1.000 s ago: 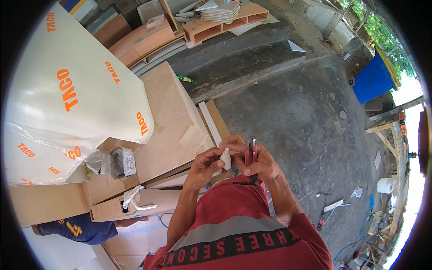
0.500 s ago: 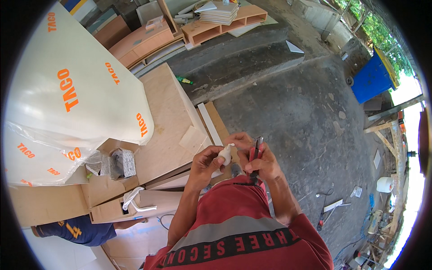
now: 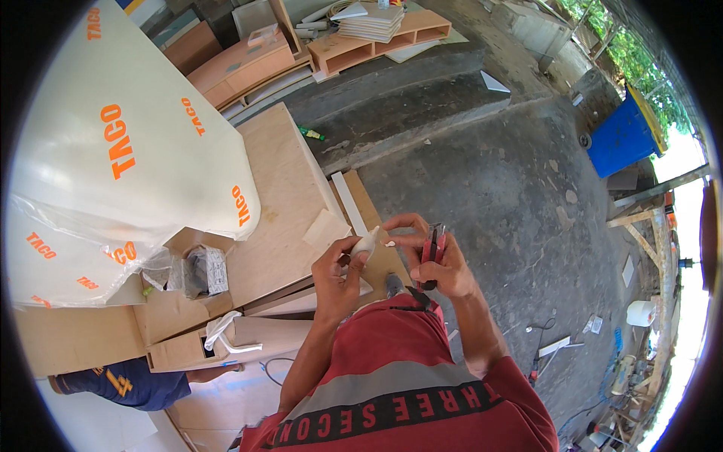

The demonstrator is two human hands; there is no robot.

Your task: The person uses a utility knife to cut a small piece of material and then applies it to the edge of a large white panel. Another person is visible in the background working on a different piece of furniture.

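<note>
My left hand is closed around a small white squeeze bottle, which tilts with its narrow nozzle toward my right hand. A red-and-black hand tool with a metal end stands upright in my right hand, gripped by the thumb and palm. That hand's forefinger and thumb side reach toward the bottle. Between the two hands shows a tiny white piece, like a cap, near the right fingertips; whether they pinch it is too small to tell. Both hands are in front of my red shirt.
A plywood panel and wrapped white sheet material lie to the left, with a plastic-wrapped carton beside them. Another person is at lower left. A blue bin stands at far right; a concrete step crosses behind.
The bottle has tipped and moved slightly left and up. The small white piece, earlier at the nozzle tip, now appears apart from it near my right fingers.
</note>
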